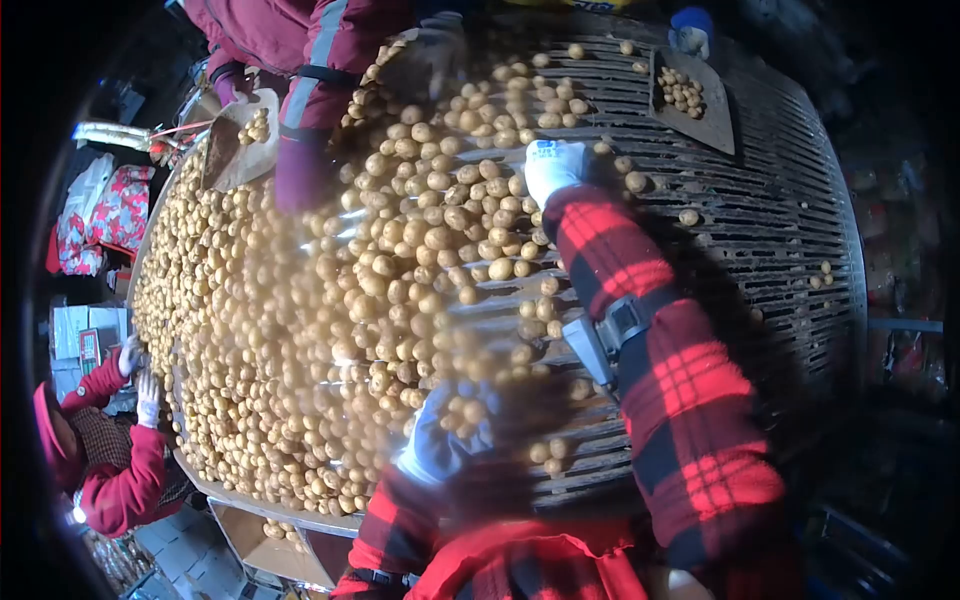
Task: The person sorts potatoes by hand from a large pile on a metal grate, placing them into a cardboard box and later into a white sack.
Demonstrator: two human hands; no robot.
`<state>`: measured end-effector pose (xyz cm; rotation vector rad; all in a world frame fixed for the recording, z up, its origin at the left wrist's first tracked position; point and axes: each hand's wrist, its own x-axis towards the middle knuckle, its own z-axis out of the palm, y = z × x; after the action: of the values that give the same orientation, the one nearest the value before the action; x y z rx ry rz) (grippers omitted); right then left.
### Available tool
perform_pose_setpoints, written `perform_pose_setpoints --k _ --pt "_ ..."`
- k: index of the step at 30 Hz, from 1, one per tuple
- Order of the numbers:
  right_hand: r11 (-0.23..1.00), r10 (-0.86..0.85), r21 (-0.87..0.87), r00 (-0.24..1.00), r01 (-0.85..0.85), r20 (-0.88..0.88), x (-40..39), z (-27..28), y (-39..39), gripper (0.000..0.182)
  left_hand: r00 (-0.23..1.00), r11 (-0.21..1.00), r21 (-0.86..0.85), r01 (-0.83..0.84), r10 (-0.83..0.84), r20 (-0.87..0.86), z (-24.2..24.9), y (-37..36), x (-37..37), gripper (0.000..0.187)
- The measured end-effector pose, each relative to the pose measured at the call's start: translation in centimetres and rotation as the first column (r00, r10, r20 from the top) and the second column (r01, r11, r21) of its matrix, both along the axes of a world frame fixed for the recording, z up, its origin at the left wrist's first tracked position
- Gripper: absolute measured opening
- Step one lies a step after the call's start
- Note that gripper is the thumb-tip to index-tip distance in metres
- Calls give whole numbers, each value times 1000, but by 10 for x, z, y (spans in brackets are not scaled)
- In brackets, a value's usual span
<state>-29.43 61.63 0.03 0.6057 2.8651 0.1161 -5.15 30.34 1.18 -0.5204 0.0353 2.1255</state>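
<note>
Round yellow-brown potatoes (300, 330) lie heaped over the left and middle of a slatted table (790, 190). My left hand (448, 432), in a white glove and somewhat blurred, is at the near edge of the heap with several potatoes (463, 412) in its cupped palm. Farther forward, my right hand (554, 168), also white-gloved, rests at the heap's right side with its fingers curled in. Potatoes lie right beside it; whether it holds anything is hidden. Both my sleeves are red and black plaid.
Across the table, a co-worker in maroon sleeves (335, 60) is beside a scoop tray (243, 140). Another tray with potatoes (697, 110) is by a gloved hand (690, 38) at the far right. A person in red (120, 490) works at the left edge; a wooden box (262, 540) stands below.
</note>
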Motion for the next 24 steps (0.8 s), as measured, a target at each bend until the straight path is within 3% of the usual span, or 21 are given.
perform_pose_setpoints --k 1,3,4,5,7,9,10,11,13,14,15,17,19,21,22,23,24 --pt "999 -10 -34 1000 9 -17 -2 -2 7 24 1000 1000 -9 8 -8 12 3 4 -6 39" --pt "967 253 67 900 -245 -356 33 -4 21 19 1000 1000 -12 5 -5 12 12 14 -20 39" --pt "938 346 147 836 -313 -425 48 1 20 17 999 995 -91 42 -40 29 19 18 -25 30" --pt "928 356 198 909 -317 -214 54 12 13 17 995 982 -170 87 -78 55 22 20 -26 23" --pt "937 350 84 911 -340 -219 60 3 17 23 988 978 -174 114 -93 126 14 19 -27 23" --pt "948 318 119 862 -295 -395 72 3 23 30 988 979 -145 143 -148 -30 2 19 -27 23" --pt "927 359 78 808 -367 -468 72 7 25 31 990 985 -98 143 -141 20 2 21 -26 24" --pt "927 358 71 807 -369 -470 67 4 23 31 980 978 -85 189 -193 -46 -6 16 -24 24" --pt "841 541 228 762 -491 -355 46 -4 21 24 981 977 -107 185 -178 72 5 27 -24 24" --pt "915 389 192 902 -354 -189 31 0 17 20 977 981 -62 184 -175 121 11 32 -24 25" --pt "924 364 229 890 -307 -273 26 -5 17 19 971 984 -24 176 -169 170 16 34 -23 26" --pt "907 400 192 909 -375 -114 5 -14 21 16 976 943 -257 211 -220 -7 31 31 -19 29" --pt "691 722 383 615 -613 -318 12 -14 27 12 935 903 -365 226 -306 -180 38 21 -21 29" --pt "666 740 302 553 -682 -383 7 -26 35 6 907 937 -344 69 -202 -369 44 10 -15 30" --pt "732 676 189 664 -654 -321 16 -10 26 8 976 965 -252 78 -125 -177 39 10 -12 33" --pt "736 644 150 615 -660 -454 24 -14 32 16 997 990 -125 71 -68 24 35 8 -10 36" --pt "726 596 102 548 -680 -587 37 -4 21 22 997 986 -161 36 -47 -64 45 2 -6 39"
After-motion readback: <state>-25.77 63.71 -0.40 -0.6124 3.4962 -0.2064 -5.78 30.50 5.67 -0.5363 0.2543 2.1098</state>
